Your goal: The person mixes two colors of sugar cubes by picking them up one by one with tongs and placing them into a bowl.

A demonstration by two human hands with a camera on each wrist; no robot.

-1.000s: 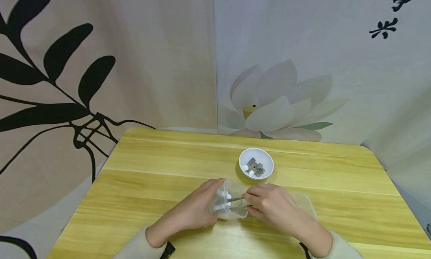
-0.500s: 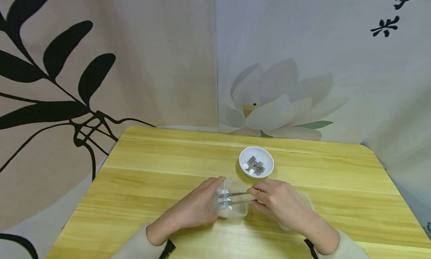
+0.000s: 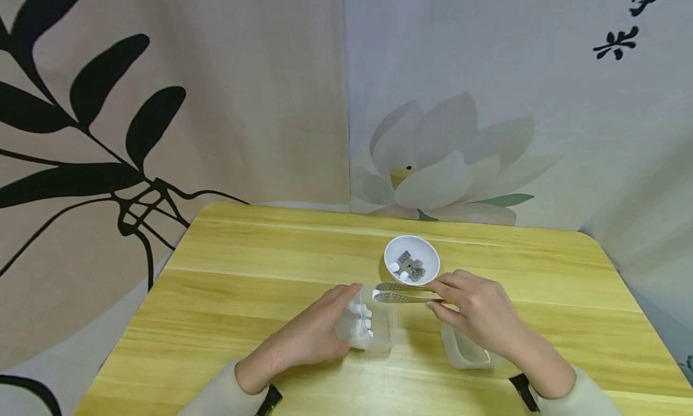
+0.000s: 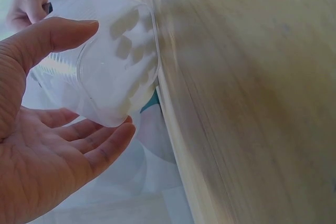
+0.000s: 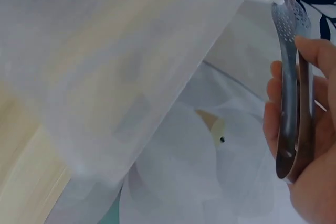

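Right grip (image 3: 477,306) holds tongs (image 3: 403,298): long axis crosswise, tips pointing left.

A yellow wood-grained table (image 3: 243,296) with rounded far corners (image 3: 586,243) is standing before a beige hanging backdrop (image 3: 265,103) that is bearing a black leafy branch (image 3: 108,82). To the right, past a vertical seam (image 3: 346,103), a pale grey-white backdrop (image 3: 487,43) is showing a large faded lotus flower (image 3: 438,181) and small black brush-like marks (image 3: 617,42). Soft light is gleaming on the table.
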